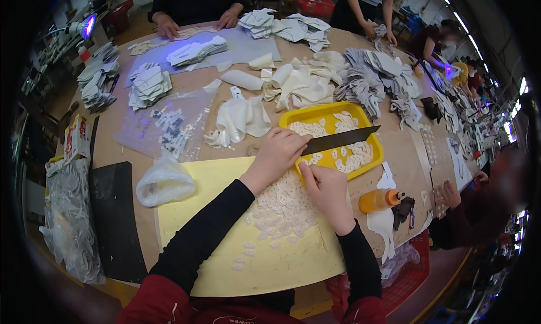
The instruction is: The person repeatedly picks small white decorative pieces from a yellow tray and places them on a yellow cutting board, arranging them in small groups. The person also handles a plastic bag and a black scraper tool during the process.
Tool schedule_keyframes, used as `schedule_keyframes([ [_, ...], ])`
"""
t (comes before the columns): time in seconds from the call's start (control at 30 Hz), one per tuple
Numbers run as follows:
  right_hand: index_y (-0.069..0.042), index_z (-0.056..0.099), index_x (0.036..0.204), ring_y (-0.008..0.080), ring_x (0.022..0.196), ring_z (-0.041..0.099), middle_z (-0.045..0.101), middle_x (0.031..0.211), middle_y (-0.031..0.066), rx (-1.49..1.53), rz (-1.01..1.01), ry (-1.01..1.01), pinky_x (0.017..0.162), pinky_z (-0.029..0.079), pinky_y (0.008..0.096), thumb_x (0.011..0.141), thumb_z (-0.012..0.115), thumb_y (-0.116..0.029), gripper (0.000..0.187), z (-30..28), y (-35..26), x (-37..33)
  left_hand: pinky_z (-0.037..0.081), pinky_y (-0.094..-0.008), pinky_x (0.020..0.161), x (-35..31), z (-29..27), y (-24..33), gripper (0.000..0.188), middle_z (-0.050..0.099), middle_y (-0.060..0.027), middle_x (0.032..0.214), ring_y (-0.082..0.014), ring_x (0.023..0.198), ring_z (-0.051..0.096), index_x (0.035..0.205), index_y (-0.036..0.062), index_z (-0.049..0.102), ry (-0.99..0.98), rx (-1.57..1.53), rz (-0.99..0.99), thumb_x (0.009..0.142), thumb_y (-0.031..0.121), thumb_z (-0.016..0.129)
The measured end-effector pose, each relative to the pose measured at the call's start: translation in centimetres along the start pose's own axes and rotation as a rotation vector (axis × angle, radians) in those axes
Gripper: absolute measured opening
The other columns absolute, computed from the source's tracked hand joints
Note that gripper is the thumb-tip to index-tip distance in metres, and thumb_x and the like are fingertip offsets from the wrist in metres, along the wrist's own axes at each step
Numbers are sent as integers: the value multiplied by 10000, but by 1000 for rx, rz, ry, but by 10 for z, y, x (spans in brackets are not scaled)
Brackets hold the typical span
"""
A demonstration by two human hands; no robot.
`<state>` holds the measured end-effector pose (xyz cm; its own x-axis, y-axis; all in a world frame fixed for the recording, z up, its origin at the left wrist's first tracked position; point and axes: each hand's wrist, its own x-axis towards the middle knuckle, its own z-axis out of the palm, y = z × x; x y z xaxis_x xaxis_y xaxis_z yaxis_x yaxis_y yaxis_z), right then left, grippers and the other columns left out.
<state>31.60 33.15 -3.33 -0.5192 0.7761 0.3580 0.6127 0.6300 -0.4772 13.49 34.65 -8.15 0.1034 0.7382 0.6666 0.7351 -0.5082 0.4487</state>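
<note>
My left hand (278, 158) is closed around the near end of a flat dark strip (345, 138), which reaches to the right across a yellow tray (379, 150). Small pale cut pieces with holes (358, 156) lie in the tray, on both sides of the strip. At the tray's near left corner is my right hand (328, 193), its fingers curled and thumb up. Whatever it grips, perhaps the rim, is hidden. Beneath my forearms, a heap of similar pale pieces (284, 208) rests on a yellow sheet (293, 276), with several scattered toward me.
An orange bottle (378, 201) stands right of the sheet. Left are a crumpled plastic bag (163, 183) and a black mat (117, 217). Beyond the tray lie cream material (307, 81) and grey stacks (363, 79). Co-workers' hands (228, 17) are across the table; another hand (449, 194) is at right.
</note>
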Motion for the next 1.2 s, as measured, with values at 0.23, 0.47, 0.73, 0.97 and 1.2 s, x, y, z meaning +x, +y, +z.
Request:
schedule_keyframes([
  [0.23,-26,691,1000,356,848,667,683,949,174,71,-15,140,729,498,462,1013,620,-254,239,-8,14,9,455,-392,948,1,0,3,252,681,-60,929,-246,962,655,1184,82,709,8,9,-2,936,125,694],
  [0.47,14,696,1187,385,1074,668,668,1204,242,-276,2,-18,894,542,452,1029,584,-348,411,-4,50,2,454,-390,944,1,0,3,247,679,-59,920,-247,954,654,1179,77,710,17,-3,7,938,124,691],
  [0.73,49,666,1123,394,943,673,660,1058,234,-97,-56,-241,812,554,447,1000,639,-359,427,-8,2,-2,451,-388,948,1,1,4,246,679,-61,919,-247,952,650,1180,79,710,15,5,-3,938,118,689],
  [0.97,22,634,842,393,723,650,642,774,198,-47,2,-231,670,522,472,984,668,-350,399,-7,14,-2,447,-394,955,1,1,4,246,685,-65,934,-253,958,650,1181,76,707,10,2,-5,939,115,688],
  [1.2,-49,642,727,382,622,651,646,644,174,-130,-12,-194,592,506,478,1007,614,-407,455,3,18,4,447,-393,949,1,0,2,234,681,-66,928,-245,963,656,1170,67,705,-7,9,-7,941,112,685],
])
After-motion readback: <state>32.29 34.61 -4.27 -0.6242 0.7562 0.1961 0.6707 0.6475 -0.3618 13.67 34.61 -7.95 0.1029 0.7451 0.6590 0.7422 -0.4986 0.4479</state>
